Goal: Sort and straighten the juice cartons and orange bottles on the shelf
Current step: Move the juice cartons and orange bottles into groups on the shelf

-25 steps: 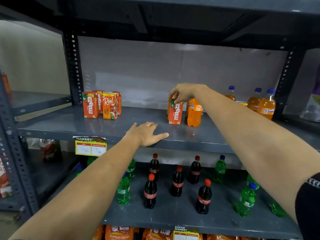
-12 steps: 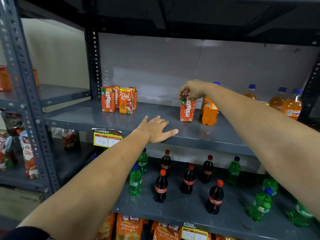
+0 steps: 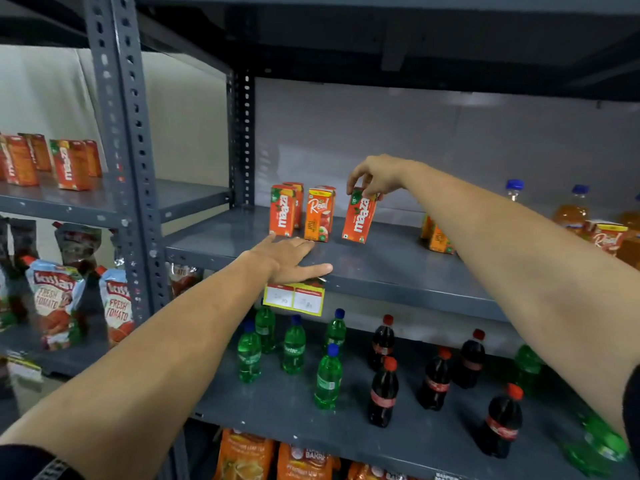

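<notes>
On the grey shelf, the left hand lies flat and empty, fingers spread, at the front edge. Behind it stand the Maaza carton and the Real carton. Just right of them, the right hand pinches the top of a tilted juice carton; its base seems to touch the shelf. The orange bottles stand far right.
</notes>
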Demonstrator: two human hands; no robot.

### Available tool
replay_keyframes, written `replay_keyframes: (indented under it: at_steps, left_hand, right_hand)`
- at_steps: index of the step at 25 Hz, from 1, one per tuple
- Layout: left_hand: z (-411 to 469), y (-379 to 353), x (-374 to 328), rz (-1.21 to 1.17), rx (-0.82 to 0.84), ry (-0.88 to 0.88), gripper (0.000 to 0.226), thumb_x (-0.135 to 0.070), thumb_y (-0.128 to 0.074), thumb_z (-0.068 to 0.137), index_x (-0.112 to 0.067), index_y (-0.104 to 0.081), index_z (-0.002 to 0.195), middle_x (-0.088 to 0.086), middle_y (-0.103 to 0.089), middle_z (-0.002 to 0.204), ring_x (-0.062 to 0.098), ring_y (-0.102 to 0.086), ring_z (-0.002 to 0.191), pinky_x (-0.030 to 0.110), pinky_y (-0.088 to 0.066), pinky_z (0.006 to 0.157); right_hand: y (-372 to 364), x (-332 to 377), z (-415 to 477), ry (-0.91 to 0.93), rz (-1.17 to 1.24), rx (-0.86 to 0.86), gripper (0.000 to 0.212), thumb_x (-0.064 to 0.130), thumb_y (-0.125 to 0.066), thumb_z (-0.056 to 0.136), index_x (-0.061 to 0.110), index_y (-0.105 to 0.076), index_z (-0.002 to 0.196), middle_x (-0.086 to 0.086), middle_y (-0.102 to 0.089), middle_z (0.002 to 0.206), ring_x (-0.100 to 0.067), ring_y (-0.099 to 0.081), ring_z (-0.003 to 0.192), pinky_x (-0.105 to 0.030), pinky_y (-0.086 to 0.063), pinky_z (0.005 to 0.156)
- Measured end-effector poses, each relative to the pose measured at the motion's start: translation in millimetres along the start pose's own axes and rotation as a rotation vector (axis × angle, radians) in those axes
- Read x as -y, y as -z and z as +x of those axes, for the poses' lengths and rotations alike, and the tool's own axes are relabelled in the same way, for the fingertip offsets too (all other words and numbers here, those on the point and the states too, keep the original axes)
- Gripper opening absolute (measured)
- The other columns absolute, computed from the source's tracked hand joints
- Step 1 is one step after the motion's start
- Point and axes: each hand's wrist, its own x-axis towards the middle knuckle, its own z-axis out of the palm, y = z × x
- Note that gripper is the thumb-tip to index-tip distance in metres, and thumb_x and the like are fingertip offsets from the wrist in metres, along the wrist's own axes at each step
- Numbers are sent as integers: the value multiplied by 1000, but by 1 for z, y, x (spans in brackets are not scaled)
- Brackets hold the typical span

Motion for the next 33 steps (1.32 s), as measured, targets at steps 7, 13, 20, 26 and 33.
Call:
replay_keyframes:
  at_steps: [7,13,20,26,33]
  left_hand:
    - [4,-16,15,-71,-57,-67,101,-83,-9,73,-17,-22,148,0,-25,158,19,-24,143,50,-11,117]
    - [6,-20,16,-69,-64,-79,112,-88,1,64,-17,-21,148,1,-24,158,20,-22,144,53,-10,116]
    - [8,-22,19,-84,-110,-86,115,-89,3,62,-17,-26,147,0,-28,157,21,-25,143,53,-15,115]
    - [3,-22,17,-74,-143,-82,114,-88,3,63,-18,-29,146,-1,-31,155,21,-29,141,49,-20,114]
    - [-13,-30,8,-4,-268,-33,106,-86,-3,68,-17,-37,142,1,-42,148,21,-38,134,47,-26,108]
  right_hand:
    - [-8,19,25,-98,17,88,24,13,-65,85,22,-64,107,-10,-63,117,-25,-61,106,-36,-55,78]
    - [-4,55,47,-22,-27,-26,35,30,-67,83,28,-58,117,-3,-58,110,-20,-57,95,-32,-43,76]
    - [-14,70,67,-36,-10,104,30,9,-64,86,23,-64,112,-3,-51,112,-24,-58,99,-29,-54,69]
    - [4,71,42,25,116,96,28,15,-69,82,27,-64,107,-7,-65,103,-21,-66,92,-26,-55,66]
    - [33,46,-22,42,223,175,26,18,-75,77,27,-67,101,-2,-68,100,-15,-67,91,-25,-57,62]
